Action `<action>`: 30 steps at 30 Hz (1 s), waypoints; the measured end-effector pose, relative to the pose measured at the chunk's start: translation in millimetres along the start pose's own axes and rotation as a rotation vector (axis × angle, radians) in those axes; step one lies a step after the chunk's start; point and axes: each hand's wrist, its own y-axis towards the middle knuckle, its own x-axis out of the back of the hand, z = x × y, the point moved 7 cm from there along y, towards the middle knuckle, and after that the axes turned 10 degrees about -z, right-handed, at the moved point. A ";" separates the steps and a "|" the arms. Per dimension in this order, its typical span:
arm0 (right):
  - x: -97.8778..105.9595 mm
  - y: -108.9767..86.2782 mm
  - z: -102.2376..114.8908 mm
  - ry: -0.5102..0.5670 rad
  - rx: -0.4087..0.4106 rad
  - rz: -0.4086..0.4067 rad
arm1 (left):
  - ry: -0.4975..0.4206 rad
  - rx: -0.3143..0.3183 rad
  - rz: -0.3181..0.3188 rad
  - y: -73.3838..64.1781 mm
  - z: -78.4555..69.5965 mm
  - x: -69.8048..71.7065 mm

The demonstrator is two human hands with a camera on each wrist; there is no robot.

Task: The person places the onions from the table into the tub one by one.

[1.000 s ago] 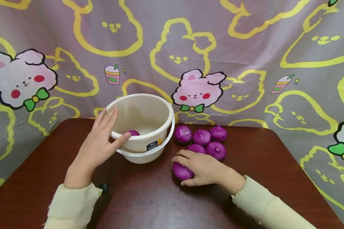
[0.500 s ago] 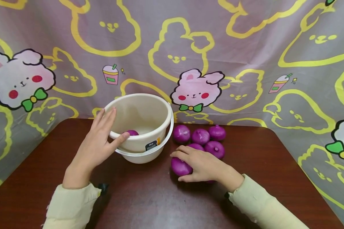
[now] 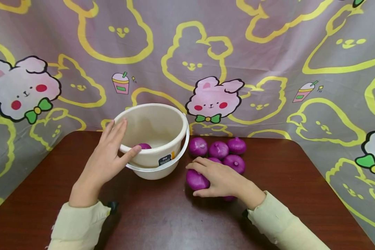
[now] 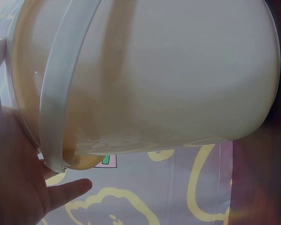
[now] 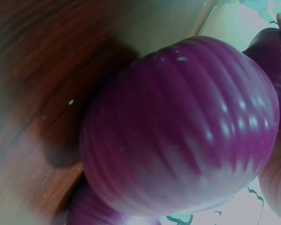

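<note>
My right hand (image 3: 220, 177) grips a red onion (image 3: 196, 180) from above, fingers over its far side and thumb at its near side. In the right wrist view this held onion (image 5: 273, 70) shows behind a larger-looking onion (image 5: 182, 126) close to the wrist. A cream bucket (image 3: 153, 172) stands left of it. My left hand (image 3: 104, 152) rests at the bucket's left rim, fingers straight and spread, thumb along the near rim. The left wrist view shows the bucket's outer wall (image 4: 178, 79) and its hanging handle (image 4: 61, 93). One onion (image 3: 143, 146) lies inside the bucket.
Several more red onions (image 3: 218, 150) sit clustered behind my right hand, right of the bucket. Another onion (image 3: 229, 198) peeks out under my right wrist. Everything stands on a dark brown table (image 3: 162, 215), with a printed curtain (image 3: 262, 52) behind it.
The gripped onion and my right hand have risen slightly and shifted a little away from me, bringing the onion under my wrist into sight. My left hand stays at the bucket rim.
</note>
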 end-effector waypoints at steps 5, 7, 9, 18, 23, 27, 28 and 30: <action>1.1 2.8 -0.3 0.027 0.002 -0.026 | -0.001 0.002 0.002 -0.5 -0.2 0.1; 1.0 3.5 -0.6 0.035 -0.004 -0.027 | 0.000 0.001 0.004 -0.6 -0.3 -0.1; 1.1 4.0 -1.2 0.041 -0.011 -0.028 | -0.001 -0.001 0.003 -0.4 -0.5 0.1; 7.5 3.6 -6.2 0.074 -0.064 -0.050 | 0.000 -0.013 -0.005 1.9 -1.4 0.1; 11.2 3.9 -8.9 0.089 -0.093 -0.063 | 0.001 -0.014 -0.011 1.8 -0.8 0.0; 12.7 4.2 -9.4 0.098 -0.103 -0.057 | 0.001 -0.003 -0.003 0.4 -0.1 -0.4; 13.1 4.5 -9.3 0.100 -0.103 -0.057 | 0.001 0.000 0.000 0.2 0.0 -0.4; 14.6 5.3 -9.1 0.096 -0.099 -0.061 | 0.003 0.002 0.002 0.1 0.0 -0.3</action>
